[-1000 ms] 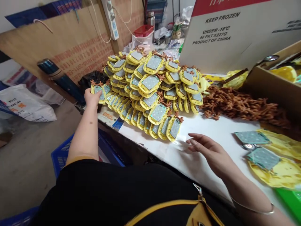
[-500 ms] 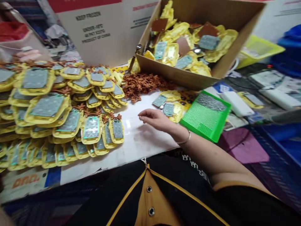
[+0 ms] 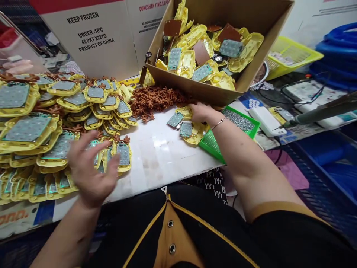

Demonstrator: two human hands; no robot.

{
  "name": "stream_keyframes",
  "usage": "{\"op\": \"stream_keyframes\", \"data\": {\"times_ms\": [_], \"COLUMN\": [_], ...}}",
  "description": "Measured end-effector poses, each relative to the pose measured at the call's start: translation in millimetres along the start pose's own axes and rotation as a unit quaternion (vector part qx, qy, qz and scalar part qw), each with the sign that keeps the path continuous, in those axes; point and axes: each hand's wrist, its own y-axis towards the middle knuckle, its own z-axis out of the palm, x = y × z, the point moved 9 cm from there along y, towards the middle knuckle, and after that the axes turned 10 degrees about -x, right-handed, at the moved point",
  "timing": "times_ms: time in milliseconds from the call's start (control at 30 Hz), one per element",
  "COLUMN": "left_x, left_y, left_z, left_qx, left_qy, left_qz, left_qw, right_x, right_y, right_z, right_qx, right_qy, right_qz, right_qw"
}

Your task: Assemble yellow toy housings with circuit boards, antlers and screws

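Observation:
My left hand (image 3: 89,169) hovers open, fingers spread, over the near edge of a big pile of yellow cases with grey keypads (image 3: 41,126) on the white table (image 3: 161,149). Further right, my right hand (image 3: 201,111) rests on a few loose yellow cases (image 3: 192,128) beside the tilted cardboard box (image 3: 195,87). Its fingers curl onto a yellow piece; what they grip, if anything, is hidden. A heap of brown antler-shaped parts (image 3: 156,100) lies between the pile and the box.
A green tray of small screws (image 3: 237,124) sits under my right wrist. The box holds several yellow cases and brown boards (image 3: 206,48). A "KEEP FROZEN" carton (image 3: 92,35) stands behind. A power screwdriver (image 3: 320,111) and a yellow basket (image 3: 292,56) lie right.
The view swung right from the pile. My left hand left the pile's far end and came in front of me. My right hand reached right to the loose cases.

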Motion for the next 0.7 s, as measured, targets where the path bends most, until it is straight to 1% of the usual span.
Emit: {"op": "stream_keyframes", "data": {"times_ms": [33,67,100,167,200,267,333,367,400,467,500,567,633,667,700], "left_x": [-13,-25,-29,-32,-32,-33,-32,-31,-28,-19,-13,2,13,16,17], "left_y": [-9,-19,-27,-43,-49,-58,-62,-63,-64,-63,-61,-52,-39,-34,-30], "left_z": [17.5,39.0,61.0,102.1,117.8,139.2,149.6,152.3,154.1,155.6,154.6,147.6,137.4,134.0,133.3], "left_qx": [0.016,0.050,0.087,0.170,0.204,0.250,0.270,0.274,0.275,0.268,0.255,0.200,0.141,0.128,0.135], "left_qy": [-0.017,-0.041,-0.054,-0.087,-0.107,-0.141,-0.157,-0.160,-0.162,-0.163,-0.166,-0.177,-0.200,-0.216,-0.234], "left_qz": [0.029,0.053,0.036,-0.019,-0.047,-0.087,-0.114,-0.124,-0.134,-0.159,-0.177,-0.220,-0.256,-0.268,-0.279], "left_qw": [0.999,0.997,0.994,0.981,0.972,0.954,0.943,0.940,0.938,0.936,0.936,0.938,0.935,0.930,0.921], "right_x": [0,1,3,7,9,16,27,35,43,63,72,84,93,98,103], "right_y": [-1,-3,-5,-9,-12,-17,-25,-31,-37,-52,-61,-79,-93,-99,-105], "right_z": [1,2,3,3,2,-2,-12,-20,-31,-59,-73,-93,-103,-105,-106], "right_qx": [0.011,0.021,0.032,0.050,0.054,0.048,0.033,0.013,-0.016,-0.110,-0.157,-0.226,-0.268,-0.282,-0.293], "right_qy": [0.000,0.002,0.006,0.012,0.014,0.018,0.022,0.021,0.018,0.012,0.018,0.048,0.080,0.086,0.086], "right_qz": [-0.002,-0.009,-0.018,-0.030,-0.033,-0.036,-0.046,-0.059,-0.079,-0.143,-0.175,-0.229,-0.272,-0.295,-0.318], "right_qw": [1.000,1.000,0.999,0.998,0.998,0.998,0.998,0.998,0.997,0.983,0.972,0.946,0.921,0.909,0.898]}}
